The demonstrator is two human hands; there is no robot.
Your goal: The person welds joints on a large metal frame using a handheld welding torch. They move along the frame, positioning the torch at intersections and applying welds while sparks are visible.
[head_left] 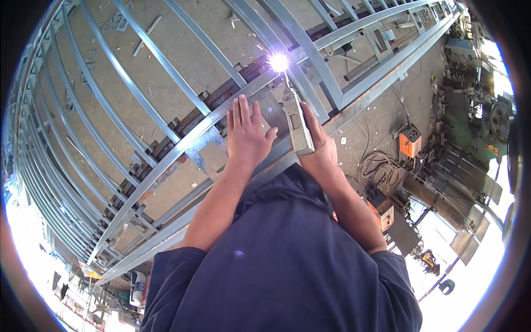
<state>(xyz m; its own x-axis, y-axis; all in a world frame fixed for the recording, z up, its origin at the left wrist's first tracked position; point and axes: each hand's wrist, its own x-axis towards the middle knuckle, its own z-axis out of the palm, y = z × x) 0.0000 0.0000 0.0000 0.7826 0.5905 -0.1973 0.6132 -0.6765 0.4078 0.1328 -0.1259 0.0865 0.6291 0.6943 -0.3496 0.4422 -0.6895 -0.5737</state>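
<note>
The left hand point(247, 134) lay flat, fingers spread, steadying the steel frame point(182, 145), while the right hand point(319, 145) gripped the welding torch point(296, 123) sparking at a joint.

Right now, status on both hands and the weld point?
Left hand flat on the steel frame. Right hand gripping electrode holder, arc lit at the joint. Nothing across the weld.

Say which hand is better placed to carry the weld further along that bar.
Right, likely. The right hand grips the electrode holder, its tip at the arc. The left hand lies flat on the steel frame, holding no tool.
</note>
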